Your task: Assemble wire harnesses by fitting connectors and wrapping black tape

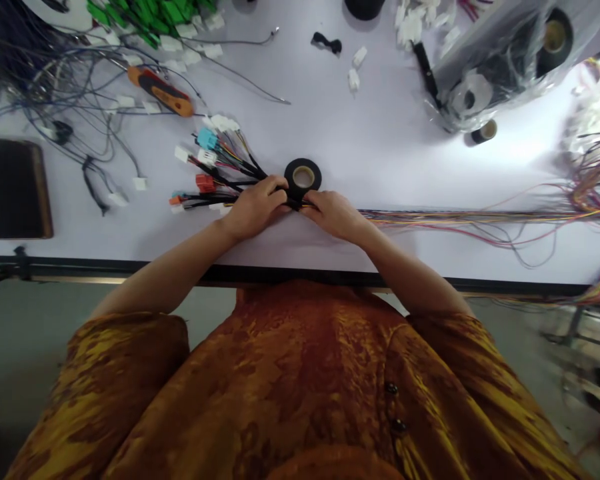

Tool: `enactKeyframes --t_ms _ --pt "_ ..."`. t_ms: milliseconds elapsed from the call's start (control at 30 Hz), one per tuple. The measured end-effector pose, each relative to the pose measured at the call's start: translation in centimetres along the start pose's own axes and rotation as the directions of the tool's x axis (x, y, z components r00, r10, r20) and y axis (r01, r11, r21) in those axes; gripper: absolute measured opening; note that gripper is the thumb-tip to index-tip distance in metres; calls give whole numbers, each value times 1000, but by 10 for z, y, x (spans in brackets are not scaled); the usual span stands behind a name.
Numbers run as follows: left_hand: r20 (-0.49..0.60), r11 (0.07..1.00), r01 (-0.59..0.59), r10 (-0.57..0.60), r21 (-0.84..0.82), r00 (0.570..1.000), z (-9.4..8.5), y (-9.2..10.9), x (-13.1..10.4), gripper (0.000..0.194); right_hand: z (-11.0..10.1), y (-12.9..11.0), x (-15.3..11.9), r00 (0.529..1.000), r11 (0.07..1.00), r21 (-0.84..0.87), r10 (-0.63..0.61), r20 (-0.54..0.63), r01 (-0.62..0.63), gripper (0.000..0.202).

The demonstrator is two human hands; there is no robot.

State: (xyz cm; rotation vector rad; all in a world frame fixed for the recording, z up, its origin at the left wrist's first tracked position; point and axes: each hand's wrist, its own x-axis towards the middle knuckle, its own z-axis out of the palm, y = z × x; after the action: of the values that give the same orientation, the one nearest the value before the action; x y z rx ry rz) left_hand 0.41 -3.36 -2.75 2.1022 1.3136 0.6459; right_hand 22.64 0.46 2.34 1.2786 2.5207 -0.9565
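A wire harness (250,165) lies along the table in front of me, its taped branches fanning out to the left. They end in a blue connector (207,139), a red connector (205,183) and several white ones. My left hand (257,205) is closed around the harness where the branches meet. Just to its right, my right hand (330,212) pinches the bundle, fingers closed. A roll of black tape (303,177) lies against the harness between the two hands. Loose coloured wires (455,217) run from under my right hand to the right.
An orange-handled screwdriver (161,92) and tangled wires lie at left, near a dark phone-like case (15,189). Green connectors (150,17) are heaped behind. At back right sits a plastic bag with tape rolls (510,63). The table's black edge (290,275) runs before me.
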Motion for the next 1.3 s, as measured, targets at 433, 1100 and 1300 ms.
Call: enactKeyframes --t_ms 433,1100,1300 --pt "79 216 220 -521 -951 850 33 57 -32 46 8 -15 -28 979 999 -9 41 -200 -44 27" --pt "-233 521 33 -437 -853 869 41 77 -19 36 8 -17 -55 966 959 259 -47 -254 114 26" --pt "-295 609 71 -480 -790 826 43 82 -26 28 30 -28 -52 943 989 146 82 -321 -36 32"
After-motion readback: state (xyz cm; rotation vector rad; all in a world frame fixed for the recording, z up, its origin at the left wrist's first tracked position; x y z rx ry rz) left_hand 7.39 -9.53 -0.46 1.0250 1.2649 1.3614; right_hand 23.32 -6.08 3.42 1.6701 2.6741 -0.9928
